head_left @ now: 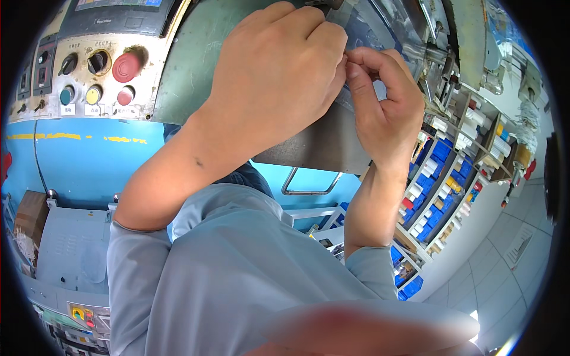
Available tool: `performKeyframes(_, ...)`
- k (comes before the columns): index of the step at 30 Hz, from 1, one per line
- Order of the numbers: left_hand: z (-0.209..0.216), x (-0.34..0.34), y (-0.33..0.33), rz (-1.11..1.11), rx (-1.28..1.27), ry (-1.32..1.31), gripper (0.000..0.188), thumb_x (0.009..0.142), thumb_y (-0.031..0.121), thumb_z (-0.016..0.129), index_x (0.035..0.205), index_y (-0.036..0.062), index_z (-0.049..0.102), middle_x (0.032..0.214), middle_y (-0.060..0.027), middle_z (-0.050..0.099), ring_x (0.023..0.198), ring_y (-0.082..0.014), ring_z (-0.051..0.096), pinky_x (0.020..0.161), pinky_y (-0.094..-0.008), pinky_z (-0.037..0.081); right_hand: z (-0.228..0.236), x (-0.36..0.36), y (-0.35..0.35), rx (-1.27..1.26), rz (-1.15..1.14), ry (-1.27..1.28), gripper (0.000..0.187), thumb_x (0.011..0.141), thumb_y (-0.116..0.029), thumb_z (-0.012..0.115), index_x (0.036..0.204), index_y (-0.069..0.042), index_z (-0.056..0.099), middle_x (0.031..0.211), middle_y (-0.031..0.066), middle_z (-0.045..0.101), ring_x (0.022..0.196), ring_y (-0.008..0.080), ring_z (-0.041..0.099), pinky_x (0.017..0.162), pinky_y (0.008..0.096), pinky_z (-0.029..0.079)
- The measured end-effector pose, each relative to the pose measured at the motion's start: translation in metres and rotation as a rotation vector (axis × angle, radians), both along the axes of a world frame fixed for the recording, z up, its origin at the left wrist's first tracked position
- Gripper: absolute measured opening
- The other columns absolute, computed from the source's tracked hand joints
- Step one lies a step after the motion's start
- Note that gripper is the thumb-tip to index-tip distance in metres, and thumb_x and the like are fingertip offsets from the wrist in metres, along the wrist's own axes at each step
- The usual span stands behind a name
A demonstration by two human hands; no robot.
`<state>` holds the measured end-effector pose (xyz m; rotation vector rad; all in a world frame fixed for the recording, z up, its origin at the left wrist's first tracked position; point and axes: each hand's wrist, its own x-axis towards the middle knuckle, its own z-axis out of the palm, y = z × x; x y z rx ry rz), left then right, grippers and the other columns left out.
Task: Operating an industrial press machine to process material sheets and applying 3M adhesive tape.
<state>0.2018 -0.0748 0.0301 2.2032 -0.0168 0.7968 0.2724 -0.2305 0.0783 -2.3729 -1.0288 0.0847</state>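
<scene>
My left hand (279, 65) is raised over a machine's worktop, its back toward me and its fingers curled in. My right hand (389, 104) meets it from the right, with thumb and index finger pinched together. The fingertips of both hands come together at one spot, around something too small and too covered to name. Below and behind them lie the green machine surface (189, 65) and a dark metal worktop edge (320, 145). Clear plastic sheeting or a cover (365, 29) shows just beyond the fingers.
A control panel (151, 80) with a red mushroom button (126, 67), knobs and a screen (119, 5) stands at left. Metal machine parts (436, 54) sit close by my right hand. Shelves with blue bins (440, 151) rise at right; a grey cabinet (74, 249) stands lower left.
</scene>
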Motion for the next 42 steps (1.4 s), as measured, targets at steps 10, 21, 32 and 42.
performKeyframes(10, -0.006, 0.004, -0.002, -0.032, 0.052, -0.022, 0.018, 0.07, 0.006, 0.069, 0.075, 0.0057, 0.051, 0.07, -0.0092, 0.049, 0.065, -0.0292, 0.052, 0.061, -0.0386, 0.044, -0.001, -0.004, 0.002, -0.002, -0.013, -0.003, 0.011, 0.085, 0.004, 0.068, 0.094, 0.0, 0.069, 0.08, 0.01, 0.064, 0.068, 0.0211, 0.062, 0.062, 0.0285, 0.049)
performKeyframes(21, -0.035, 0.003, -0.028, 0.158, -0.191, -0.133, 0.018, 0.07, 0.002, 0.079, 0.084, 0.0076, 0.07, 0.077, -0.0034, 0.067, 0.067, -0.0241, 0.062, 0.058, -0.0335, 0.05, -0.008, -0.009, 0.0, 0.058, -0.116, 0.092, 0.008, 0.086, 0.003, 0.068, 0.093, 0.0, 0.069, 0.081, 0.0093, 0.064, 0.069, 0.0184, 0.062, 0.065, 0.0284, 0.05)
performKeyframes(32, -0.031, 0.003, -0.02, 0.104, -0.144, -0.119, 0.016, 0.069, 0.001, 0.075, 0.083, 0.0077, 0.07, 0.079, -0.0027, 0.067, 0.07, -0.0236, 0.062, 0.06, -0.0342, 0.051, -0.003, -0.009, 0.005, 0.022, -0.042, -0.007, 0.009, 0.084, 0.004, 0.068, 0.092, 0.0, 0.069, 0.079, 0.0093, 0.064, 0.068, 0.0193, 0.062, 0.063, 0.0284, 0.049)
performKeyframes(42, -0.024, 0.007, -0.014, 0.057, -0.123, -0.187, 0.017, 0.068, 0.001, 0.077, 0.082, 0.0081, 0.07, 0.077, -0.0023, 0.066, 0.068, -0.0229, 0.061, 0.059, -0.0335, 0.051, -0.007, -0.01, 0.001, 0.063, -0.095, 0.056, 0.009, 0.084, 0.004, 0.068, 0.092, 0.001, 0.069, 0.08, 0.0097, 0.064, 0.069, 0.0198, 0.062, 0.064, 0.0286, 0.049)
